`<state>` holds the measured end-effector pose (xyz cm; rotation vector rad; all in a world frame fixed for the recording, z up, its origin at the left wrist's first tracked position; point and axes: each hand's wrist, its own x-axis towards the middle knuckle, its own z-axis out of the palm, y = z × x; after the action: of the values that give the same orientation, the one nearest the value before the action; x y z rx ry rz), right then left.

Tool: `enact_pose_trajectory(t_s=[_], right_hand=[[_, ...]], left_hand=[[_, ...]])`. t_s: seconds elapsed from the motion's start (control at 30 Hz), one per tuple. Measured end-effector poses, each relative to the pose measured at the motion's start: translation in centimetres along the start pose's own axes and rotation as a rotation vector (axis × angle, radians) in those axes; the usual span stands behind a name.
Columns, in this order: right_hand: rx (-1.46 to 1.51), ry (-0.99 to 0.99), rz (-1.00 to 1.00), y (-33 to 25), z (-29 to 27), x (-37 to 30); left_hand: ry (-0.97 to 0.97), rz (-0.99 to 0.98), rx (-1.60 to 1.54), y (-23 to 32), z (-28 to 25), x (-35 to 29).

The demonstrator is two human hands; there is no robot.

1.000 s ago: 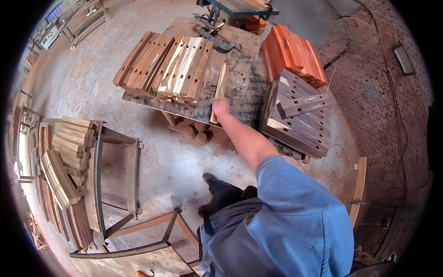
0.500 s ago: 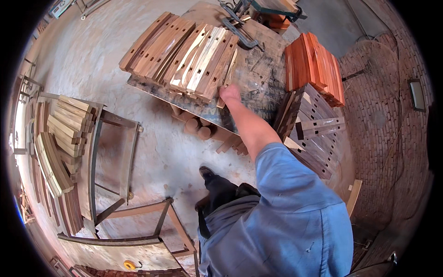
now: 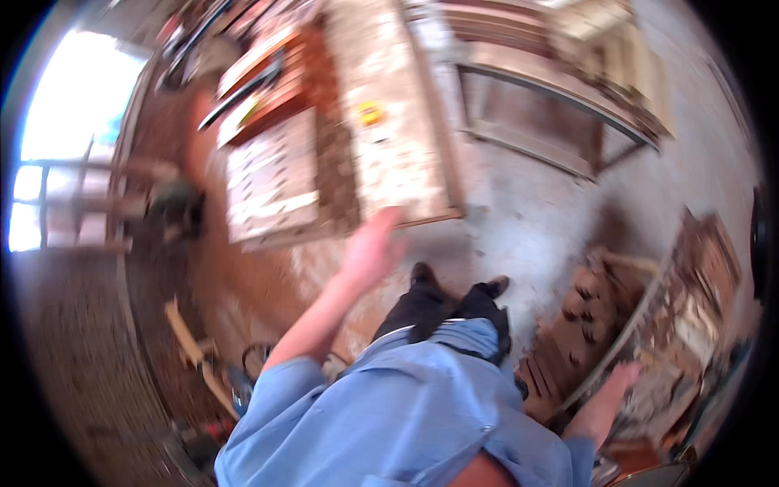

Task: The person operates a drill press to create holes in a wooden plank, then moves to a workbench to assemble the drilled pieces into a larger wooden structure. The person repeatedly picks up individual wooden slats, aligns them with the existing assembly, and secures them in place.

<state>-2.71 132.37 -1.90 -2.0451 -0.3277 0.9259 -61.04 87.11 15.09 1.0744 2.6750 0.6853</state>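
Red-brown boards (image 3: 272,85) are lying at your far left, a dark bar (image 3: 239,99) resting across them, and slotted boards (image 3: 272,178) are sitting in a pale stack just this side. To their right a long tabletop (image 3: 402,174) is running away from you, carrying a small yellow tool (image 3: 370,113). Your left hand (image 3: 375,250) is hovering at its near end, close to the slotted boards; the grip is showing nothing held, but blur is hiding how far the fingers are open and whether they are touching. Further right, pale strips (image 3: 608,49) are lying on another bench. At the lower right, wood (image 3: 699,329) is covering a second tabletop, and your right hand (image 3: 625,377) is hanging over its edge; you cannot tell from this blur whether that grip is open or holding a piece.

By the look of it, you are standing between pick-ups, arms spread toward two stacks, rather than working a piece. The next move is probably calling for settling on one stack, squaring up to it and shaping a hand around a single piece without dragging its neighbours.
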Motion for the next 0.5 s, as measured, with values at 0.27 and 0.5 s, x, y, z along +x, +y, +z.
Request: enact_pose_trajectory(t_s=[0.27, 0.5], right_hand=[[-0.33, -0.413, -0.084, 14.6, 1.0, -10.1], [-0.465, -0.754, -0.268, 20.1, 3.8, -30.6]], left_hand=[[0.293, 0.096, 0.041, -8.6, -3.4, -7.6], [0.386, -0.175, 0.475, -25.1, -12.5, -10.8]])
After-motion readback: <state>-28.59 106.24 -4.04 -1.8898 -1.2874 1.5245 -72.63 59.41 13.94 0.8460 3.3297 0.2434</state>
